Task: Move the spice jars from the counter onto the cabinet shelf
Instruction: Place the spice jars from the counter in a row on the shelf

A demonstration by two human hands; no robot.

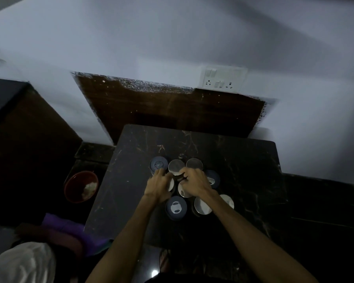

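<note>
Several round spice jars stand clustered on the dark marble counter (243,160), some with silver lids (176,166) and some with blue lids (158,164). My left hand (159,185) lies over a silver-lidded jar (171,185) at the left of the cluster, fingers curled down around it. My right hand (195,182) covers another silver-lidded jar (182,190) in the middle and grips it from above. Both jars rest on the counter. More jars sit nearer me: a blue-lidded one (176,207) and two silver-lidded ones (202,206). No cabinet shelf is in view.
A brown wooden panel (172,113) backs the counter, with a white switch and socket plate (223,78) on the wall above it. A red bowl (81,186) sits low at the left. Purple cloth (70,227) and a white garment (20,262) lie at the bottom left.
</note>
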